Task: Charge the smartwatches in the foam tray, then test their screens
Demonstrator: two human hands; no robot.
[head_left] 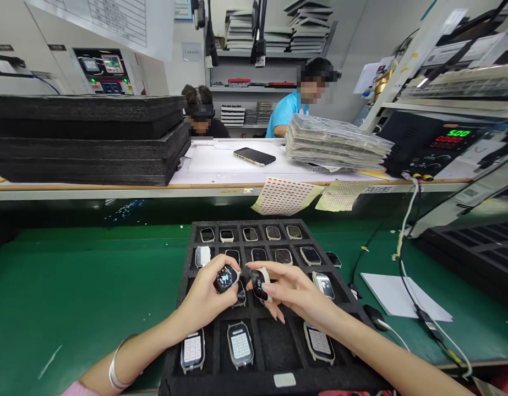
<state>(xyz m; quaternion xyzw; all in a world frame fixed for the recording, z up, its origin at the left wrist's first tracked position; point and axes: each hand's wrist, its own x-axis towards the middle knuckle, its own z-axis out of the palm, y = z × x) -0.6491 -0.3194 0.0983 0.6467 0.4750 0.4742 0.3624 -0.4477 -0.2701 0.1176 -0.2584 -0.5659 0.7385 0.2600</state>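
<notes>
the left hand [202, 300] and right hand [297, 291] each have a narrow grip on one smartwatch, two held just apart above a black foam tray [237, 380] on the green worktop [84, 275]. the left watch [226, 278] shows a lit round dial; the right watch [258, 285] has a pale case and dark face. three film-covered watches [240, 345] fill the tray's front row.

Foam tray [220, 379]: black. Held smartwatch [226, 278]: black face, blue ring. Lower-row watches [240, 345]: white grid on dark screens. Bench mat [72, 275]: green. Sticker sheet [284, 195]: red dots in rows, cream backing. Co-worker's shirt [284, 113]: light blue.
</notes>
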